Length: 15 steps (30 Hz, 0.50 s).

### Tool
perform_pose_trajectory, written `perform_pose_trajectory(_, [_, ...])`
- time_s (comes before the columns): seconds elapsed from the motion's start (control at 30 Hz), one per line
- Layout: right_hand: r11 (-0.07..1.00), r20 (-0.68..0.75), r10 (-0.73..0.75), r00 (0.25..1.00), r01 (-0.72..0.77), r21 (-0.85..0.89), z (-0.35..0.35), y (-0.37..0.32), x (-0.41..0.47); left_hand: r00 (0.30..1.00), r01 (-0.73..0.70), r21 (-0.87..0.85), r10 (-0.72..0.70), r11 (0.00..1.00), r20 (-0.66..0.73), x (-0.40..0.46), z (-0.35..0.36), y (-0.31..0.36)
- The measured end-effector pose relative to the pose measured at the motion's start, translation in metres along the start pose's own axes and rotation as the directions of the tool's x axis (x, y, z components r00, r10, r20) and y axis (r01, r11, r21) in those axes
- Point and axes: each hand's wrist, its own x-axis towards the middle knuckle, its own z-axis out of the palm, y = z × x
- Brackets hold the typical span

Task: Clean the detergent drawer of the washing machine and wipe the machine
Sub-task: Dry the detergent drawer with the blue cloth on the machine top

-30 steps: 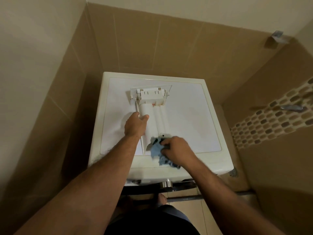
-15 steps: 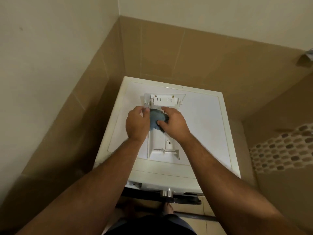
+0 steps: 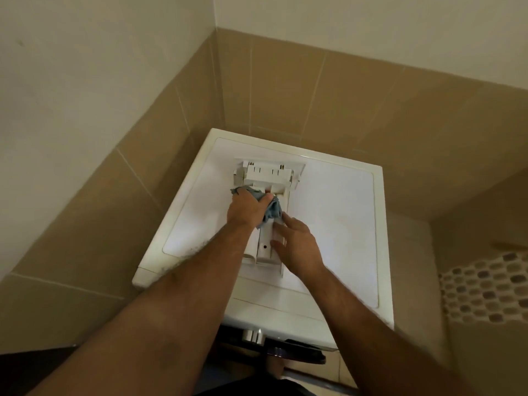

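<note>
Half the blue cloth (image 3: 273, 209) hides under the left hand (image 3: 246, 207).

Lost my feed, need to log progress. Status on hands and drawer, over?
Left hand grips blue cloth on drawer atop washing machine. Right hand open, fingers resting on drawer. Nothing in the way.

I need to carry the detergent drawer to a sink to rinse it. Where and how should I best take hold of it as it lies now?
Probably grip the detergent drawer by its long side walls near the middle, coming from above. It lies flat on the washing machine top, lengthwise away from the person, so both sides are reachable. The left hand holds the blue cloth at its far end; the right hand rests on its near part.
</note>
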Motion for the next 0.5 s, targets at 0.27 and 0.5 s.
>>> perform_pose_trajectory(0.27, [0.998, 0.093, -0.029, 0.995, 0.034, -0.058, 0.000, 0.010, -0.001, 0.992, -0.008, -0.021, 0.005, 1.000, -0.127, 0.016, 0.007, 0.013])
perform_pose_trajectory(0.5, [0.998, 0.096, -0.042, 0.995, 0.047, -0.047, 0.004, 0.011, -0.003, 0.948, 0.182, -0.332, -0.075, 0.926, 0.309, 0.032, -0.015, -0.004])
